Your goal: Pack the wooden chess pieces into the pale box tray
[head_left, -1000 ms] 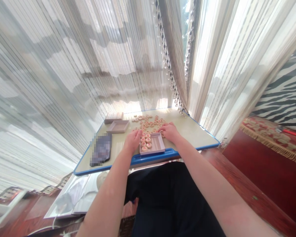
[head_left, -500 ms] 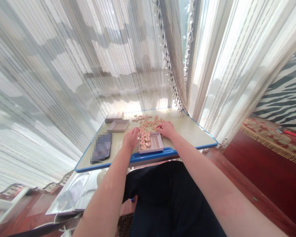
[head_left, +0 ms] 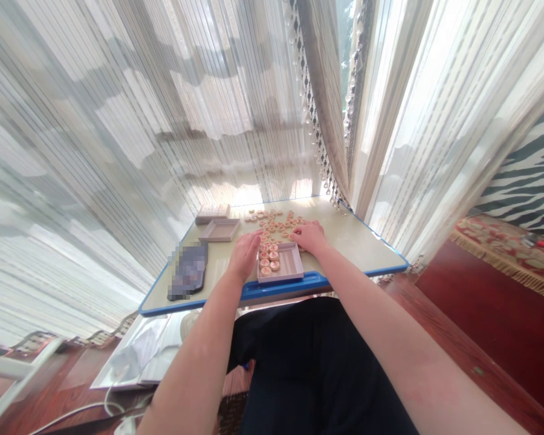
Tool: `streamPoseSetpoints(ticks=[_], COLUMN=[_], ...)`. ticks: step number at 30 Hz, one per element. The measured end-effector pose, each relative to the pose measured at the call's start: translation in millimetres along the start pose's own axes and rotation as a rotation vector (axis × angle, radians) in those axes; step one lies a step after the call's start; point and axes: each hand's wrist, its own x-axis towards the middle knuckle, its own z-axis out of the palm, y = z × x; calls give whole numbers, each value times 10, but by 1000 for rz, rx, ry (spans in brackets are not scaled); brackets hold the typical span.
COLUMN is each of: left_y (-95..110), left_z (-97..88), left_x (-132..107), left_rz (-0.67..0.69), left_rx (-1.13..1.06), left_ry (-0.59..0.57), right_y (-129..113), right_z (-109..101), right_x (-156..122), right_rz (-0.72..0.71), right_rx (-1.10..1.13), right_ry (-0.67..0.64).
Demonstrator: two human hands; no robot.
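A shallow, pale xiangqi box point(head_left: 291, 260) lies at the table's near edge, its left part filled with rows of round xiangqi pieces point(head_left: 274, 266) bearing red characters. Against the box's left wall rests my left hand point(head_left: 245, 255), fingers fairly straight and nothing visible in them. My right hand point(head_left: 312, 235) is over the box's far right corner, fingers bent down and drawn together among the loose xiangqi pieces point(head_left: 272, 226). Whatever lies under its fingertips is hidden. The loose pieces spread across the table beyond the box.
Left of the pieces lie an open, shallow tray or lid point(head_left: 220, 230) and a flat pale box point(head_left: 212, 213). A dark, partly blurred-out object point(head_left: 193, 269) sits nearer on the left. The table point(head_left: 353, 251) has a blue rim point(head_left: 385, 270); curtains point(head_left: 236, 151) hang behind it.
The whole view has shifted slightly. Both hands keep nearly the same places, the left by the box and the right at the loose pieces.
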Motion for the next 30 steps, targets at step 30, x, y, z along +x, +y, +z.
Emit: streamPoseSetpoints(ticks=[30], left_y=[-80], left_z=[34], left_x=[-4], left_rz=[-149], left_rx=[29], left_ry=[46], right_y=[136], right_z=[-16], right_x=[-70], right_rz=[-107], right_rx=[103], right_ry=[-51])
